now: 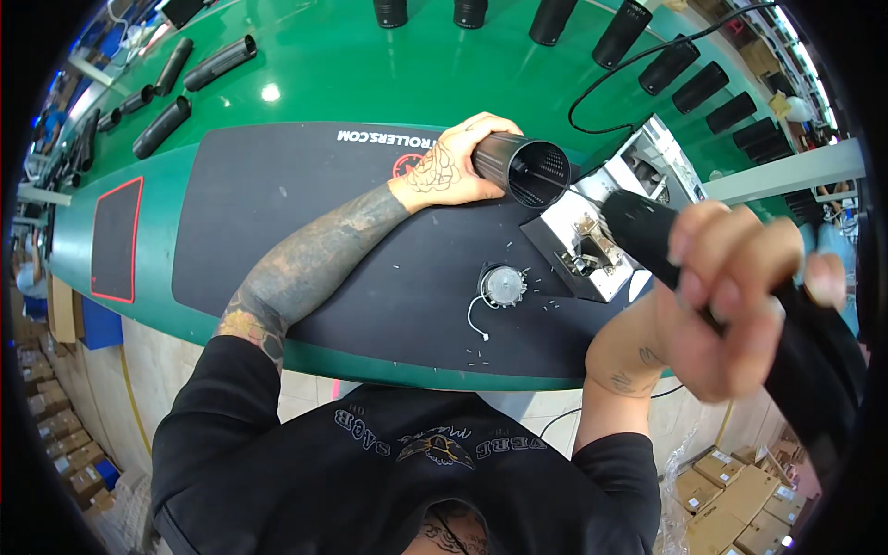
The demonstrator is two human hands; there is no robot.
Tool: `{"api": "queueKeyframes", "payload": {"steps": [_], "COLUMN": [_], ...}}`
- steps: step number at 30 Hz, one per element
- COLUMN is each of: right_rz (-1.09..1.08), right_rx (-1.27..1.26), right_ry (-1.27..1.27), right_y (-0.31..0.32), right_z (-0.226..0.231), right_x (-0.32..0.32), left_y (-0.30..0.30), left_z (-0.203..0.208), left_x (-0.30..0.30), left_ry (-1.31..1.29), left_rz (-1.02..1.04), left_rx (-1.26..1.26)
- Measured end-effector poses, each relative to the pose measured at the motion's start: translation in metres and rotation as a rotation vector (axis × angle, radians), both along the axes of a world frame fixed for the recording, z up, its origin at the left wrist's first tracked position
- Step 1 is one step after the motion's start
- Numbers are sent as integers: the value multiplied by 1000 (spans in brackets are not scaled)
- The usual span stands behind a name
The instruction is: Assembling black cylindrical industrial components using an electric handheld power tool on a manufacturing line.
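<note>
My left hand [453,164] is wrapped round a black perforated tube [498,159] lying on its side on the dark mat. The tube's open end faces right, and a dark central part shows inside. Raised close to the camera, my right hand [740,287] grips a black electric screwdriver [638,227], partly blurred. Its thin tip points left toward the tube's opening; whether it touches anything inside I cannot tell. Below the tube, a small round motor [504,286] with a white lead lies on the mat, several tiny screws scattered around it.
A metal screw feeder [592,236] stands right of the tube, partly behind the screwdriver. The dark mat [277,185] covers part of the green table [314,69]. Several black tubes [622,32] stand along the far right; others [220,63] lie at far left. A black cable [578,92] curves near the feeder.
</note>
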State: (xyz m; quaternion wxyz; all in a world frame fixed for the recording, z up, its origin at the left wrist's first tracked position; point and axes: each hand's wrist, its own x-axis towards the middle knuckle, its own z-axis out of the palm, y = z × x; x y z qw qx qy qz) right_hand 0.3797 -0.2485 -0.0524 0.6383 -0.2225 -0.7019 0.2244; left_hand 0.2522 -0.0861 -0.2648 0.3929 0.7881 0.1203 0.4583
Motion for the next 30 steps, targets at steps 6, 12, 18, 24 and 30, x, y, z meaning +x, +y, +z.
{"api": "queueKeyframes", "payload": {"steps": [6, 12, 18, 24, 30], "right_rz": [-52, -113, -110, 78, 51], "right_rx": [4, 2, -1, 209, -130], "right_ry": [2, 26, 122, 151, 27], "right_y": [20, 28, 23, -47, -62], "right_z": [-22, -32, -22, 21, 28], "right_x": [-2, -12, -11, 28, 22], "left_y": [0, 0, -4, -2, -2], "left_z": [-2, -4, -1, -2, -10], "left_x": [-2, -6, -2, -11, -4], "left_ry": [10, 6, -1, 28, 29], "left_rz": [-21, -19, -37, 88, 63], "left_rx": [-33, -41, -73, -112, -114]}}
